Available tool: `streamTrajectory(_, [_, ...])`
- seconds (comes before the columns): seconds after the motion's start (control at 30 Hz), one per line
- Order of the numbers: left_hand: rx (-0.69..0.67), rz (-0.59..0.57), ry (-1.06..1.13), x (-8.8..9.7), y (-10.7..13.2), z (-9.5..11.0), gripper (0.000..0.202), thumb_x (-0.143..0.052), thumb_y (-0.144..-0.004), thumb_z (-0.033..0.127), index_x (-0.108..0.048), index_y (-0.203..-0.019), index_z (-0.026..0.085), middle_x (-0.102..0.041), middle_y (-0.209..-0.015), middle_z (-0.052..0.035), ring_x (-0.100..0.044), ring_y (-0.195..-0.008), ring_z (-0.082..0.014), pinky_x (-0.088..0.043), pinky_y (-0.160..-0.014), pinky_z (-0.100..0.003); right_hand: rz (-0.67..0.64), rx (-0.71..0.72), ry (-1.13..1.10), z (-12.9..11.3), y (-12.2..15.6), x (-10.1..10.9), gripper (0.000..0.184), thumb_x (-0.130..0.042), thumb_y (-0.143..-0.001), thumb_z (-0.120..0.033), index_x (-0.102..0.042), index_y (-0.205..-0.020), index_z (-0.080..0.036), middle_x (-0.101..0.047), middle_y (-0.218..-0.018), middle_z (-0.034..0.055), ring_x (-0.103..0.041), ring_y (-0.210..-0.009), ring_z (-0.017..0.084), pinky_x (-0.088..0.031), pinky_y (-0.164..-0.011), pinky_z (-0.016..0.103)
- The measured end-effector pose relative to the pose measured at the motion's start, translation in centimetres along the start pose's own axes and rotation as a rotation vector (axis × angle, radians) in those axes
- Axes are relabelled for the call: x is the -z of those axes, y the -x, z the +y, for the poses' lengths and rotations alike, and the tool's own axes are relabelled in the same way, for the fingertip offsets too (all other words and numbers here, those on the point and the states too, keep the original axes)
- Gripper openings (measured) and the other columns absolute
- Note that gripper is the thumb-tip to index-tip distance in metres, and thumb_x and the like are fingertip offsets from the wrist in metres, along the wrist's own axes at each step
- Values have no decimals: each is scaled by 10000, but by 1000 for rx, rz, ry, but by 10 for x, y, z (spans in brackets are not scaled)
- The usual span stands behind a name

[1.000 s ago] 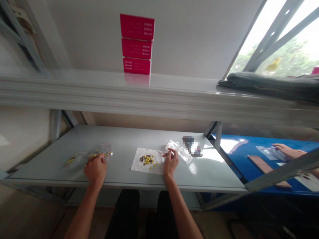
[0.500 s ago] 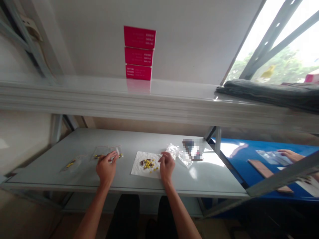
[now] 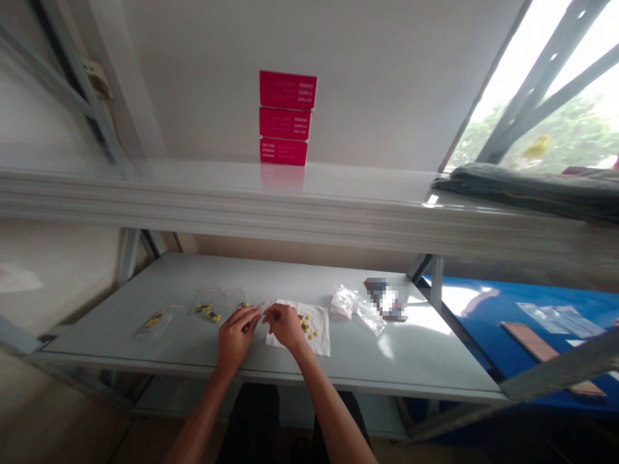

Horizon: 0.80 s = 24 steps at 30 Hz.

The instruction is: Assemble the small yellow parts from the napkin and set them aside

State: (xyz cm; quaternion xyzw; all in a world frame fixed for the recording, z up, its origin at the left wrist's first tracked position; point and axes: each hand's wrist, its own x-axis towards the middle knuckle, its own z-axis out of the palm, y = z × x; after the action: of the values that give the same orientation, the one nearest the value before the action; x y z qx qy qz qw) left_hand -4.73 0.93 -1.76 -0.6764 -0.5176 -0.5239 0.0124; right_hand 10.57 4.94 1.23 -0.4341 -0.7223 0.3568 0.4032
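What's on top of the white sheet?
Small yellow and dark pieces, loosely grouped. The right hand hides part of the white sheet; anything there can't be seen.

Daylight pours through the window (image 3: 522, 64) at upper right, burnt out to white. Glare whitens the right end of the tabletop (image 3: 294, 283); the shelf (image 3: 362, 177) shines softly, while the floor (image 3: 72, 415) sits dim. The fingers (image 3: 244, 314) look soft, edges stretch, and a patch (image 3: 387, 298) is pixelated.

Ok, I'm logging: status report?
Left hand and right hand close together; grip contents unclear. Yellow and dark pieces on white sheet. Right hand partly hides sheet.
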Motion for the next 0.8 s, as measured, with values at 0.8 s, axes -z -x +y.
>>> streamTrajectory(0.8, [414, -96, 186, 1, -5, 3, 219, -632, -805, 326, -662, -652, 172, -668, -610, -20, -639, -606, -189, -479, -595, -264, -17, 66, 616, -11, 8, -1, 223, -535, -885, -186, -663, -703, -194, -700, -679, 67, -600, -597, 175, -277, -563, 265])
